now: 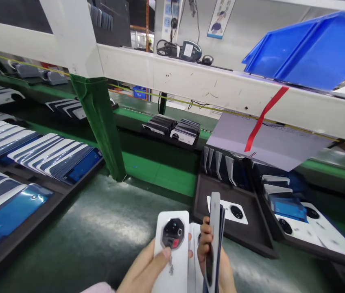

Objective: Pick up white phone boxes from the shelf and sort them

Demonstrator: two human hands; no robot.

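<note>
Down at the bottom edge, the left hand [148, 268] holds a white phone back cover [172, 248] flat toward the camera; the fingers are closed around its left side and the thumb presses on the face just under the dark round camera module [173, 232]. Right beside it, the right hand [213, 260] is closed on a thin stack of covers [215, 236] that stands on edge, upright, so only the narrow side shows. Between the two hands another white cover is partly visible, but I cannot tell which hand carries it. Both hands are above the dark green conveyor belt [99, 232].

Just behind the right hand sits a black tray [203, 203] with one white cover [232, 211] lying flat in it and some covers standing in slots at its back. Further right, a second tray [306, 244] holds more white covers. At the left, long black trays [41, 219] carry rows of blue-filmed panels [4, 211]. A white beam [221, 85] crosses overhead, with a blue plastic bin [313, 49] on it and a red strip [262, 118] hanging down.
</note>
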